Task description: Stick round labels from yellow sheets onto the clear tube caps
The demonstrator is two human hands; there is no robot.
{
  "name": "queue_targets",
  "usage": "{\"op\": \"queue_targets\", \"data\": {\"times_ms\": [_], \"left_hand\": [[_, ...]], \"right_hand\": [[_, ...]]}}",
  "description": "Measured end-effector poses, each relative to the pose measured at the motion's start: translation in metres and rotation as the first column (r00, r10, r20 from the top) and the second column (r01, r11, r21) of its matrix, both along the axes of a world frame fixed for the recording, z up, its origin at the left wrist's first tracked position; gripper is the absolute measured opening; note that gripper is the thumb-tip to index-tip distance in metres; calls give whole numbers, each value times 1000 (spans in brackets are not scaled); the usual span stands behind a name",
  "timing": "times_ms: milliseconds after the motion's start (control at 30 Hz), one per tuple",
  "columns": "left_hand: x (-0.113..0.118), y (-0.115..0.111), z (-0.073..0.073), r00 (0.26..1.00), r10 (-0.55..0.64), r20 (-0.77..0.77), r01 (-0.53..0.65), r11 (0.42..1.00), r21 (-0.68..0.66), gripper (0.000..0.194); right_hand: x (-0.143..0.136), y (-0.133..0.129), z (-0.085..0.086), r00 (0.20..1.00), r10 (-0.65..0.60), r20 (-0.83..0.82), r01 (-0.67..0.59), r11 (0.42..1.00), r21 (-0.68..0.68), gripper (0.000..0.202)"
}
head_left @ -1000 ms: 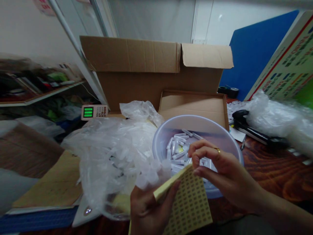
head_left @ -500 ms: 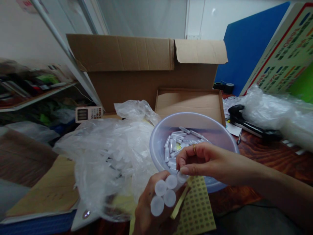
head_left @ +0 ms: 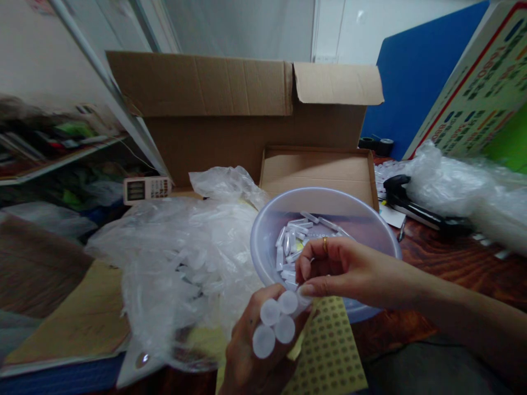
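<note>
My left hand [head_left: 242, 345] is wrapped round a bundle of several translucent white plastic tubes [head_left: 284, 328], their round ends facing me. Thumb and forefinger of my right hand [head_left: 340, 269], with a ring on one finger, pinch at the end of another tube [head_left: 303, 302] on the bundle's right side. Whether something small sits between those fingertips is hidden. Below the hands lies a yellow sheet of small round stickers [head_left: 333, 351], with a loose strip near my left hand. Just beyond, a translucent plastic basin [head_left: 257, 236] holds many similar clear tubes [head_left: 289, 241].
Left of the basin spreads a clear plastic bag [head_left: 156, 258] with pale pieces inside. A large cardboard box [head_left: 214, 88] stands behind, with a shallow carton [head_left: 317, 164] before it. A calculator [head_left: 147, 189] is at left; a black stapler-like tool [head_left: 424, 208] and plastic wrapping [head_left: 461, 186] are at right.
Both hands keep nearly the same pose, the right still pinching at the tube bundle. The loose yellow strip shows less beside my left hand. The view has shifted slightly.
</note>
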State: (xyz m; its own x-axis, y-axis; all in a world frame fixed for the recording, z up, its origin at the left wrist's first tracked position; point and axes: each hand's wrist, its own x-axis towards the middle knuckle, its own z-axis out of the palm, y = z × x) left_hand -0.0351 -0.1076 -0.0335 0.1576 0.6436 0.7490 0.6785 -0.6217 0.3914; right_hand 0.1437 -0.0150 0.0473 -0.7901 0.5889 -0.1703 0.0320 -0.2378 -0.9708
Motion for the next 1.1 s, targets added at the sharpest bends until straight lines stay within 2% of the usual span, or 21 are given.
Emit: {"op": "queue_targets", "data": {"times_ms": [100,133,200,233,267,333,400,467,533,600,700,800,900,1000,1100], "left_hand": [[-4,4,0,996,-83,-25,85,995,60,36],[-5,5,-1,996,-84,-16,85,994,68,37],[-7,8,-1,998,-60,14,59,995,75,34],[-8,9,-1,998,-42,41,39,996,83,30],[-8,9,-2,997,-17,78,10,996,86,25],[-6,9,-2,983,38,178,-50,997,66,18],[-2,8,-1,951,90,294,-93,996,-6,15],[4,6,2,898,150,414,-119,988,-101,12],[10,4,7,825,217,522,-124,970,-207,12],[14,3,12,741,276,612,-92,945,-315,11],[13,3,18,689,322,649,31,882,-470,9],[10,2,18,672,360,647,138,798,-587,19],[10,2,16,570,438,695,212,739,-640,30],[13,2,14,471,501,727,251,713,-654,40],[14,2,15,355,560,749,330,674,-661,45]], "right_hand": [[0,3,-6,989,-119,-91,118,993,-17,48],[2,4,-7,980,-161,-116,167,985,47,43],[9,6,-7,969,-210,-128,240,919,313,22],[13,6,-7,971,-211,-109,238,845,479,13],[18,6,-7,976,-205,-75,206,746,633,7],[26,4,-9,982,-190,-8,111,537,836,5],[30,1,-15,979,-203,-8,83,363,928,10],[29,-1,-23,968,-244,-53,109,222,969,9],[26,-2,-30,955,-276,-107,144,117,983,7],[24,-4,-34,945,-284,-160,180,44,983,7],[21,-6,-36,935,-277,-222,228,-9,974,6],[20,-9,-36,928,-280,-248,255,-12,967,7],[19,-12,-36,923,-292,-249,266,18,964,9],[19,-13,-37,921,-298,-252,275,37,961,10],[20,-14,-39,912,-328,-247,266,15,964,15]]}}
